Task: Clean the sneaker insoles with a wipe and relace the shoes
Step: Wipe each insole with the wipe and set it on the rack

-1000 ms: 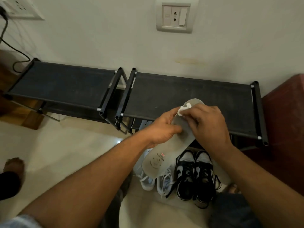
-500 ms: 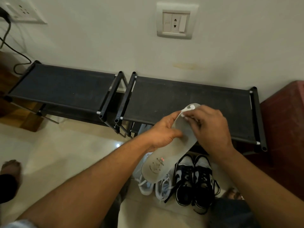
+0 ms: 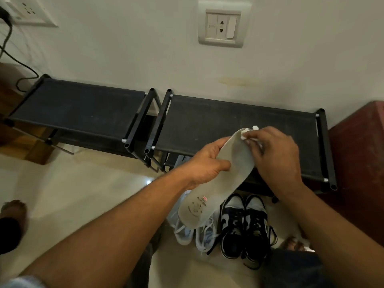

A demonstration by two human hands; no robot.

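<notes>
On the floor, white sneakers and black-and-white sneakers stand side by side. Above them the left hand grips the insole mid-length, fingers curled round it; the right hand pinches a wipe against its far tip.

Home entryway, black shoe rack against wall, sneakers on tiled floor
</notes>
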